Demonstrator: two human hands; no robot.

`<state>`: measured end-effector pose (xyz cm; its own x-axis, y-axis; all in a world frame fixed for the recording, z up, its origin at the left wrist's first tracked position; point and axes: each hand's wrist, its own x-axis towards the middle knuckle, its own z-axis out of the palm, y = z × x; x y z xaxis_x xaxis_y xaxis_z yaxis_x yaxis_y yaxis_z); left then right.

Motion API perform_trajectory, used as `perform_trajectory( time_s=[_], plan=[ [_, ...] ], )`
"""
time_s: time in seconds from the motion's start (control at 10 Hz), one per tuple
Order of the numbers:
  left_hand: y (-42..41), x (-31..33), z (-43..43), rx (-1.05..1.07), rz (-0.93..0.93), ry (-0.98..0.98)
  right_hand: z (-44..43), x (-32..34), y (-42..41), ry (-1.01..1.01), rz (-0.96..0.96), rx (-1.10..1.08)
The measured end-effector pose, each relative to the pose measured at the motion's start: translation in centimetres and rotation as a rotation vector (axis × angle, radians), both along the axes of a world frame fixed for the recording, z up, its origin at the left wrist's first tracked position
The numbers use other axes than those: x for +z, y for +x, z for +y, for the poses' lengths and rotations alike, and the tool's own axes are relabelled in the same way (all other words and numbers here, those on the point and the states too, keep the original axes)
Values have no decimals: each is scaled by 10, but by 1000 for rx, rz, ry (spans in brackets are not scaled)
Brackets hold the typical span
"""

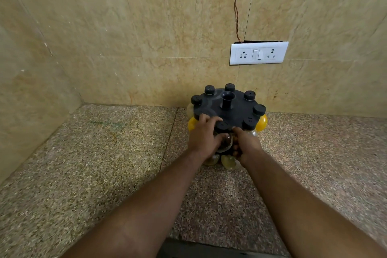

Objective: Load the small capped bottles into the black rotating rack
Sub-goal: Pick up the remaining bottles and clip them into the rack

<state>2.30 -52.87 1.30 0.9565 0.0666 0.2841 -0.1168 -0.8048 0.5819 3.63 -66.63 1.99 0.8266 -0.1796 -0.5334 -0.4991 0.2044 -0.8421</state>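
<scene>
We seat the small clear black-capped bottle (223, 131) in the front slot of the black round plastic rotating rack (236, 111) — our right hand (246, 144) curls round its body to guide it, while our left hand (204, 136) clasps the rack's rim, likely to stop it turning.

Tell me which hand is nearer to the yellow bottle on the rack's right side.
Right. The right hand grips the front bottle just below and left of the yellow bottle; the left hand holds it from the other side, farther away.
</scene>
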Motion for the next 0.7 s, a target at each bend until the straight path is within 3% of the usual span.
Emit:
perform_trajectory(
  time_s=[0.2,0.7],
  plan=[
    [7,-4,-8,116,6,-5,3,-3,-3,-13,-39,20],
    [-21,-1,1,105,-42,-107,8,3,-38,-41,-126,1]
  ],
)
